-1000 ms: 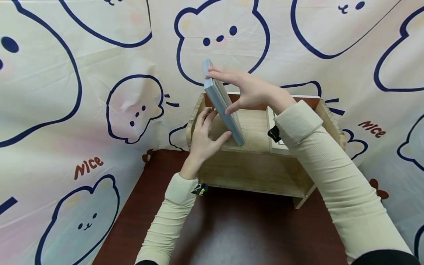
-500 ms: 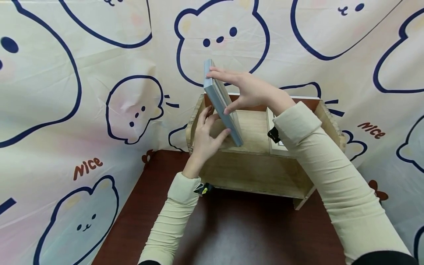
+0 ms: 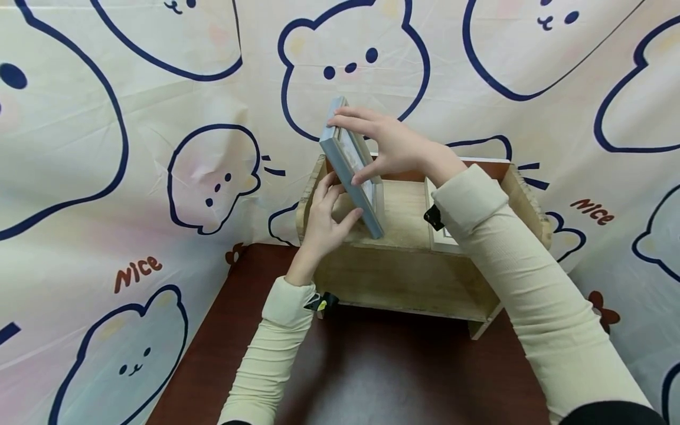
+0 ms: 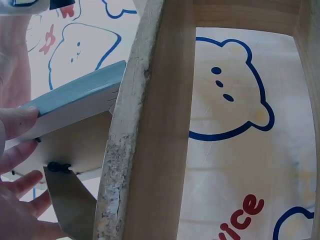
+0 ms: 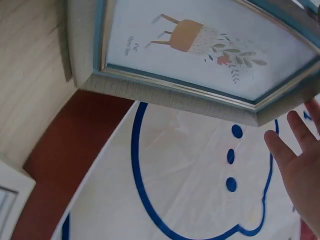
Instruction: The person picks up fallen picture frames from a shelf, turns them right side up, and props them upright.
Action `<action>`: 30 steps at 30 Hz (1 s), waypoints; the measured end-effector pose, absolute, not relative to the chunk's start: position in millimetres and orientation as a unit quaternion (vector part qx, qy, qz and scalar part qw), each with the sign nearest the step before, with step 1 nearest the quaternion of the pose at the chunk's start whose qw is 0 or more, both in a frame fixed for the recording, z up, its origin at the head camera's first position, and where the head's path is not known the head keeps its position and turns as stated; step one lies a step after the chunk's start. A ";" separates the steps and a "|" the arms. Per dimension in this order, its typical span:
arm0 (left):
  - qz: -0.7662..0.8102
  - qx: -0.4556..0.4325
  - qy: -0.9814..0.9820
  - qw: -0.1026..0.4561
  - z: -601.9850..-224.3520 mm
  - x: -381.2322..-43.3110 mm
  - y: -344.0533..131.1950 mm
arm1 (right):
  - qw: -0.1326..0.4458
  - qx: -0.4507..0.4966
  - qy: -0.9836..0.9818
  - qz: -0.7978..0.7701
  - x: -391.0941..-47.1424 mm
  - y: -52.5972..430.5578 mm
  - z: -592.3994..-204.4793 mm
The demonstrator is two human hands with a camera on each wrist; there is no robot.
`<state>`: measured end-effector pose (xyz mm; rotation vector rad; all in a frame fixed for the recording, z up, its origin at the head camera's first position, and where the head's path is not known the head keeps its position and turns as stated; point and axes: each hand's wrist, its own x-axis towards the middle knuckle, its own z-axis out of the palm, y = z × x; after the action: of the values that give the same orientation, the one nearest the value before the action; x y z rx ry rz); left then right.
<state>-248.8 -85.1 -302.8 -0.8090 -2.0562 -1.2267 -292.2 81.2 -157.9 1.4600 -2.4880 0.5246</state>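
Observation:
A picture frame [image 3: 345, 171] with a pale blue outer edge stands tilted over the top of a wooden shelf unit [image 3: 404, 277]. My right hand [image 3: 401, 144] grips its upper part, thumb on the near edge, fingers at the far top. Low on the near edge, my left hand [image 3: 324, 224] holds the frame; in the left wrist view its thumb presses the blue edge and its fingers are behind, near the back support flap [image 4: 72, 205]. The flap stands out from the backing. The right wrist view shows the printed picture [image 5: 187, 37], a potted plant drawing.
A second, white frame [image 3: 440, 239] lies on the right part of the shelf top, partly hidden by my right sleeve. Raised wooden sides [image 3: 528, 203] bound the unit. It stands on a dark red-brown table [image 3: 255, 277] before a patterned cloth wall [image 3: 202, 100].
The picture frame has turned so that more of its printed face shows, and its lower end has shifted slightly left. Both hands have kept their hold and moved slightly left with it.

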 end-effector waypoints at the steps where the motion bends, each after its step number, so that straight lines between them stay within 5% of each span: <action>1: -0.464 -0.304 -0.777 0.299 -303.0 -248.5 -85.4 | 0.099 0.501 -0.839 0.190 -294.7 81.7 -158.1; 23: -0.468 -0.306 -0.771 0.306 -307.0 -247.2 -80.3 | -0.108 0.363 -0.866 0.326 -342.3 80.7 -149.3; 30: -0.461 -0.301 -0.776 0.308 -303.9 -247.3 -84.1 | -0.115 0.376 -0.849 0.354 -347.3 77.4 -153.6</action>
<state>-247.3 -84.1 -303.9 -0.7954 -2.0503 -1.2191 -347.3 77.4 -153.6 1.2761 -2.8802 1.2023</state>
